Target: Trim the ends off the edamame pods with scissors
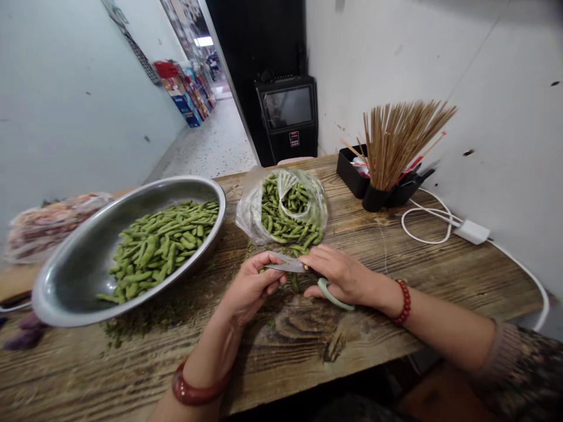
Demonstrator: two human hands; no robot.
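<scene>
My right hand [336, 271] is closed round a pair of scissors [288, 265] with a pale green handle loop, its blades pointing left. At the blade tips, my left hand [257, 282] pinches a green bean pod [263, 271], mostly hidden by the fingers. Just beyond both hands sits an open clear plastic bag [250, 214] full of green pods. To the left, a large metal bowl [79, 264] holds a heap of pods, their ends apparently trimmed.
Trimmings [147, 322] lie on the wooden table [281, 381] beside the bowl. A black holder [376, 198] with many skewers stands at back right, near a white cable and adapter [471, 232]. At far left is a plastic-wrapped package [55, 225].
</scene>
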